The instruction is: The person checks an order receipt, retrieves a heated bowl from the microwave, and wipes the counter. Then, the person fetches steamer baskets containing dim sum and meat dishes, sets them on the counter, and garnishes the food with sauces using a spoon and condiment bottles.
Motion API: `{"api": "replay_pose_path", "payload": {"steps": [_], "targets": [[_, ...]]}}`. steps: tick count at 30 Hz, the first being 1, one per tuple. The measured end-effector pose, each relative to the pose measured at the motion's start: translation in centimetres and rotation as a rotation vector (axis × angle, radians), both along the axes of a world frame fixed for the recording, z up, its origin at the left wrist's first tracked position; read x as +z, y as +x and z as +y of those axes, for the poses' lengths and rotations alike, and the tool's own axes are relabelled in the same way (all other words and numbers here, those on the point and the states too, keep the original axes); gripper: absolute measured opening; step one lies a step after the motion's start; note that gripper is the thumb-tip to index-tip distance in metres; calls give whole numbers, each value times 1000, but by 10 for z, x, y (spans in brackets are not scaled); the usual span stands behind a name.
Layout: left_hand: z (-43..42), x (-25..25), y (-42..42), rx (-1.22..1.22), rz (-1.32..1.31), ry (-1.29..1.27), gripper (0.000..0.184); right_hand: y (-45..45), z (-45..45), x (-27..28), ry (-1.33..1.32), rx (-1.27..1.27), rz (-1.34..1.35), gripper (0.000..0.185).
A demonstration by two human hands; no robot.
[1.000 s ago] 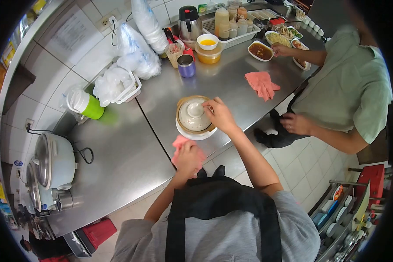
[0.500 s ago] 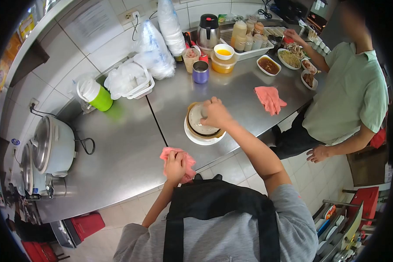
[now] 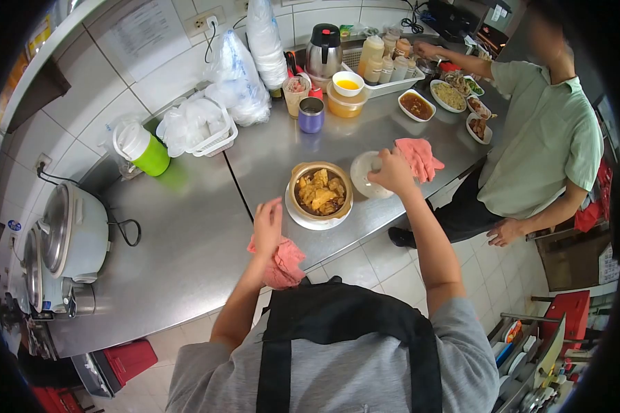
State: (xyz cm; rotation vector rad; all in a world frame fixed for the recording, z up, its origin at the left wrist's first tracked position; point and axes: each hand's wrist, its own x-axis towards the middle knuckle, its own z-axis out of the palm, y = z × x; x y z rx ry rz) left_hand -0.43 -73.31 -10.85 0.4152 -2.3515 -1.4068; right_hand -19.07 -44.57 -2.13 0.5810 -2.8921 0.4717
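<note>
A clay pot of food in brown sauce stands uncovered on a white plate near the counter's front edge. To its right, my right hand grips a pale round pot lid by its top. My left hand is just left of the pot, its fingers stretched out and off the cloth. Below that hand, a pink cloth lies at the counter's edge. Another pink cloth rests just beyond the lid.
Behind the pot are a purple cup and a yellow bowl on a tub. Several dishes, including one of brown sauce, line the right. A co-worker stands there, one arm over the dishes. Rice cookers stand left.
My right hand has lifted the lid off the pot and moved it right, uncovering the food. My left hand has let go of the pink cloth and risen. The co-worker's arm has reached farther back.
</note>
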Motion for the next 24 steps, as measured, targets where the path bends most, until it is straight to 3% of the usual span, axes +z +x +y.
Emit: {"api": "replay_pose_path", "payload": {"steps": [2,4,10,13,16,18,22,24], "targets": [[-20,-7,-40,-120,-2,52,30,5,6,-22,33,-23,-26,58],[-33,-8,-77,-209,-149,324,35,8,9,-37,50,-39,-68,59],[-46,-3,-131,-295,-487,481,44,18,8,-62,34,-96,-103,56],[-45,7,-134,-432,-555,575,42,43,3,-58,-63,-67,230,44],[-43,19,-131,-468,-572,570,41,73,-6,-71,-342,-142,-178,36],[-44,17,-132,-486,-566,608,39,94,-12,-79,-536,-225,-638,38],[-48,7,-134,-492,-545,646,35,114,-41,-97,-1095,-289,-757,44],[-47,3,-134,-451,-535,672,32,110,-40,-91,-887,-200,-743,40]]}}
